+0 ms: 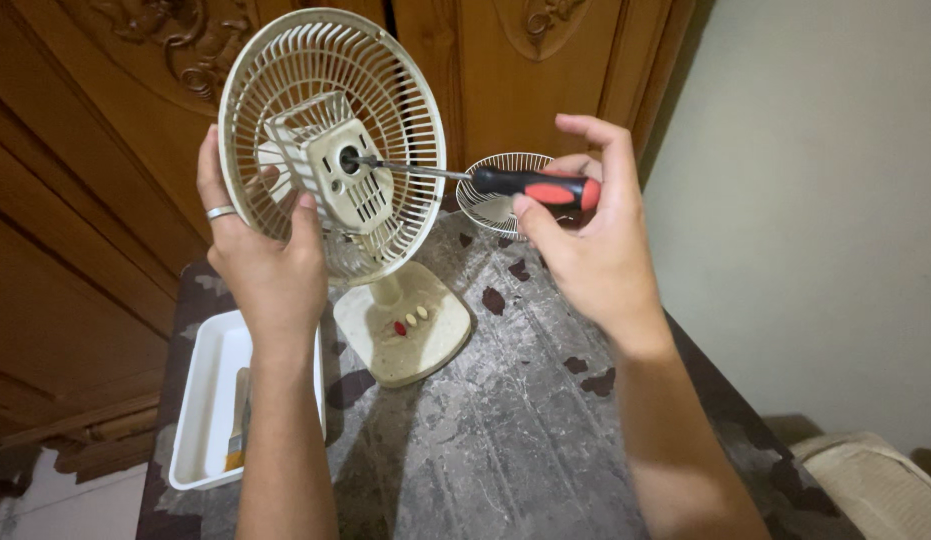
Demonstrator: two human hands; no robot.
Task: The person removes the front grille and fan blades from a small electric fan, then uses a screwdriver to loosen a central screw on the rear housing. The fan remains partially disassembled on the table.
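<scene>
Screw-turning step: the left hand point(270, 265) grips the fan guard point(330, 140) rim; the right hand point(585, 245) pinches the screwdriver point(530, 185) — tip in the motor housing point(335, 165) — next likely calling for steady rotation.

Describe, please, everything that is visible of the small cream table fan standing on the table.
The small cream plastic table fan looks old and dirty. Its round rear grille faces the camera, with the boxy motor housing at the centre. A short neck joins it to a square base that bears red and pale buttons. It stands upright on the grey marbled table. The left hand grips the grille's edge. The right hand holds a red and black screwdriver, its tip in the housing.
</scene>
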